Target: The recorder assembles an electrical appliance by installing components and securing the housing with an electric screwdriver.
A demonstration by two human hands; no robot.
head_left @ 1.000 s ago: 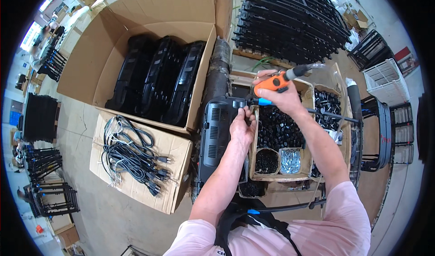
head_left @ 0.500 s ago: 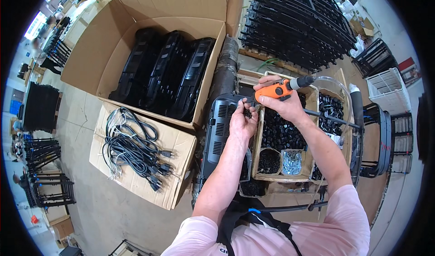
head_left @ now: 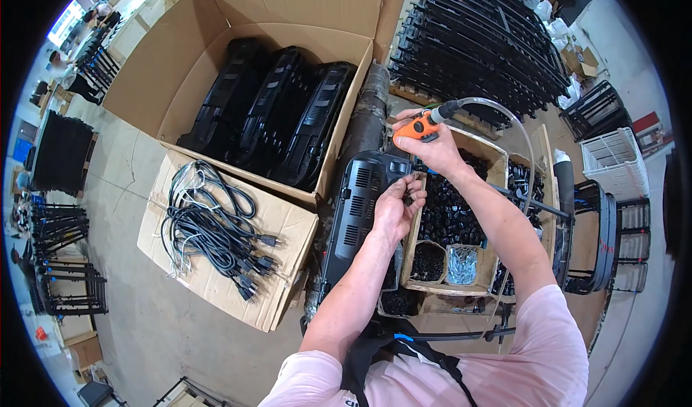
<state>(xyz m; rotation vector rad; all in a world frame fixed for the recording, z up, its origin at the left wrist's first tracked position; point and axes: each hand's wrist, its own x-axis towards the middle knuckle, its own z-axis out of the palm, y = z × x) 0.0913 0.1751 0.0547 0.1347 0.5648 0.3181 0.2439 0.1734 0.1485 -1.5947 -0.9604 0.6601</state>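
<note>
My right hand [head_left: 438, 152] is wrapped round an orange air screwdriver [head_left: 417, 128] with a clear hose [head_left: 520, 130] curving off its back end. The tool is tilted over the far end of a black vented plastic housing [head_left: 358, 204]; its tip is hidden. My left hand [head_left: 397, 207] is closed palm up beside the housing's right edge, fingertips pinched together. Whatever lies in that pinch is too small to make out. Right of my hands sits a wooden parts box [head_left: 412, 263] with black plastic pieces [head_left: 450, 209] and a small tub of silver screws [head_left: 461, 265].
A large open carton [head_left: 346, 130] at the far left holds several black housings [head_left: 277, 112]. Coiled black power cords [head_left: 213, 227] lie on a cardboard box [head_left: 270, 302]. Black metal frames [head_left: 476, 47] are stacked at the back. A white crate [head_left: 616, 163] stands at right.
The screwdriver and my right hand have shifted left and slightly away, the tool now more upright. My left hand has moved a little right and nearer. The view has shifted slightly.
</note>
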